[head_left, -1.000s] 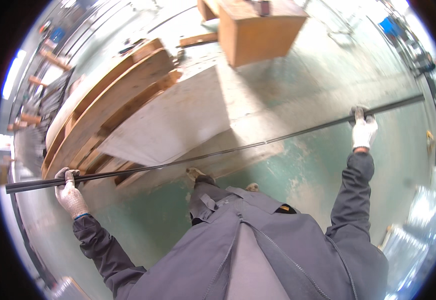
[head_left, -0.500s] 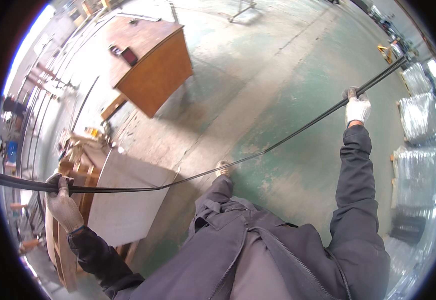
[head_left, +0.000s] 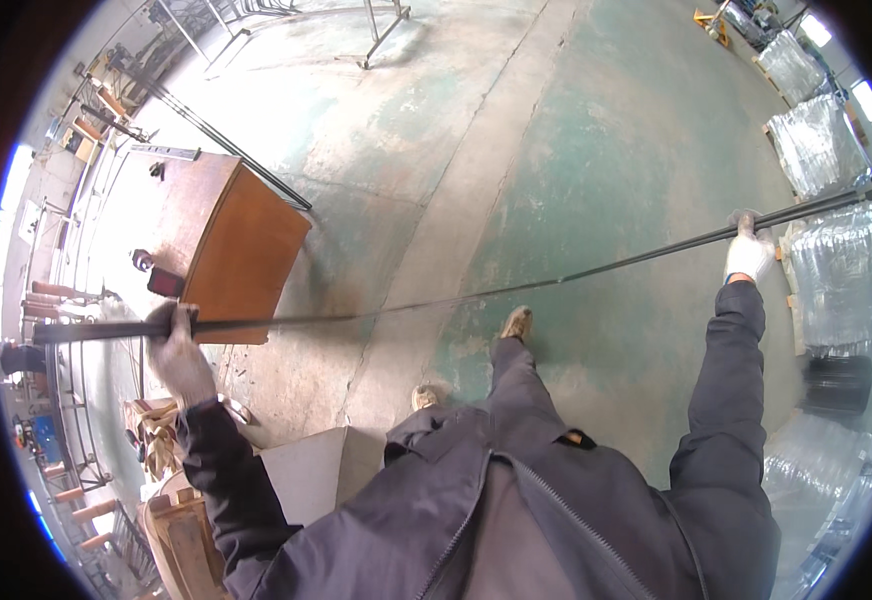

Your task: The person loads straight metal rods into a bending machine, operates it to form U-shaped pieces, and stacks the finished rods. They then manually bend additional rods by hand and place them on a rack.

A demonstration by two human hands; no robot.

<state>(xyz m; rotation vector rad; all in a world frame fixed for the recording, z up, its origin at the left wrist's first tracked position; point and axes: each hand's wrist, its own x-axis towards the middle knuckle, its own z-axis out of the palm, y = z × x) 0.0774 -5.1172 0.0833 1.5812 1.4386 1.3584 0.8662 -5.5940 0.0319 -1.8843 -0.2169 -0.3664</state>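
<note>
Crosswise before me, a bundle of long, thin, dark strips [head_left: 646, 257] hangs above the worn green-and-grey floor [head_left: 596, 180]. My left hand [head_left: 178, 360], in a greyish-white knit glove, is curled closed around it near one end; my white-gloved right hand [head_left: 749, 254] is closed around it toward the other, where clear-plastic-wrapped stacks [head_left: 836, 275] stand behind. Leftward, it crosses my view of a brown wooden desk [head_left: 246, 260].

Two hands [head_left: 750, 252], two shoes [head_left: 518, 322] and seemingly two or more held rods [head_left: 561, 280].
</note>
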